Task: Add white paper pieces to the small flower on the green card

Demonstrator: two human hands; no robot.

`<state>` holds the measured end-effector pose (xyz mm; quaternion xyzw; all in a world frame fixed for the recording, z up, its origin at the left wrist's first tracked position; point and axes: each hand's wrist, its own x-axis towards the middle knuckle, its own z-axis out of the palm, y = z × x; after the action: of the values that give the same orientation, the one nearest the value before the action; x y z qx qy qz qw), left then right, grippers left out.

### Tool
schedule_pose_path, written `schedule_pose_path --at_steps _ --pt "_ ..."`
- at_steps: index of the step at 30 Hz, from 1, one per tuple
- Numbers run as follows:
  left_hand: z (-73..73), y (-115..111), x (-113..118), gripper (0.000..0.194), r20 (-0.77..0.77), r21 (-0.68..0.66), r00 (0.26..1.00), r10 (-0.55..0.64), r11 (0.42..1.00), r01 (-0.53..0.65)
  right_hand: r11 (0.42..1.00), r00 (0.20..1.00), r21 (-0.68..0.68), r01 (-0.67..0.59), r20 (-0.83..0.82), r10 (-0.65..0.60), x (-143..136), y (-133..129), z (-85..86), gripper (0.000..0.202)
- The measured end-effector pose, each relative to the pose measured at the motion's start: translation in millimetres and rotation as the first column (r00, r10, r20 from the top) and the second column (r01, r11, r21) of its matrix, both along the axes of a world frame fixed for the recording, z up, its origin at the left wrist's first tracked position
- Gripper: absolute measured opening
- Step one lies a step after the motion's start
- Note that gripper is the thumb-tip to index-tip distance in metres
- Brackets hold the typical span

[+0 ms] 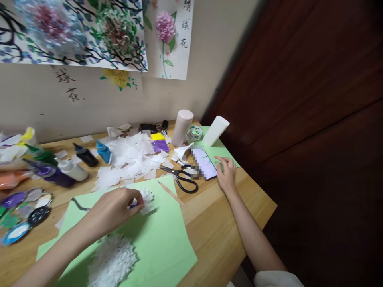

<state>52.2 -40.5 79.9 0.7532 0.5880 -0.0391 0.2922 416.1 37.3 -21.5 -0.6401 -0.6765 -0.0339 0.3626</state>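
Thumb and forefinger of my left hand (121,201) pinch a small ruffled white paper flower (147,201) over the green paper sheet (167,235). A bit of purple shows between those fingers, too small to name. Nearer to me lies a larger white paper flower (115,261), partly behind my left forearm. My right hand (226,172) rests beside the phone (205,162), its fingers apart and holding nothing. The phone's screen is lit. Black-handled scissors (181,175) lie left of the phone, and a pencil (171,193) lies across the sheet's edge.
White paper scraps (131,153) cover the table's back. Several paint bottles (86,154) and small paint dishes (38,215) stand at the left. A tape roll (195,132) sits between two white cylinders. Flower pictures (74,32) hang on the wall; dark wood panelling (314,119) stands right.
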Motion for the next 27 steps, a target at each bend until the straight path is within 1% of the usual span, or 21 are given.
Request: schedule_pose_path --at_steps 2,4,8,14,22,27 --pt "0.5 1.1 1.8 0.027 -0.013 -0.022 1.0 -0.005 1.0 0.005 1.0 1.0 -0.021 0.006 -0.018 -0.007 6.8 1.9 -7.3 0.031" --pt "0.6 2.5 3.5 0.028 -0.035 -0.041 0.999 -0.002 0.999 0.0 1.0 1.0 -0.015 0.0 -0.023 -0.001 6.4 1.5 -9.6 0.032" --pt "-2.1 5.2 4.5 0.032 -0.051 -0.059 0.999 0.018 0.998 -0.021 1.0 1.0 -0.011 -0.018 -0.01 0.018 2.1 -0.2 -6.9 0.033" --pt "-8.2 6.2 1.5 0.034 -0.072 -0.032 0.997 0.025 0.999 -0.027 1.0 1.0 -0.022 -0.014 -0.005 0.014 2.5 -0.7 -7.9 0.031" --pt "2.7 4.5 6.9 0.032 -0.068 -0.056 0.997 0.021 0.998 -0.025 1.0 0.999 -0.025 -0.017 -0.028 0.016 1.8 -0.4 -7.4 0.032" --pt "4.0 4.6 7.1 0.033 -0.068 -0.067 0.997 0.022 0.997 -0.026 0.999 1.0 -0.028 -0.019 -0.023 0.019 1.6 -0.7 -6.9 0.032"
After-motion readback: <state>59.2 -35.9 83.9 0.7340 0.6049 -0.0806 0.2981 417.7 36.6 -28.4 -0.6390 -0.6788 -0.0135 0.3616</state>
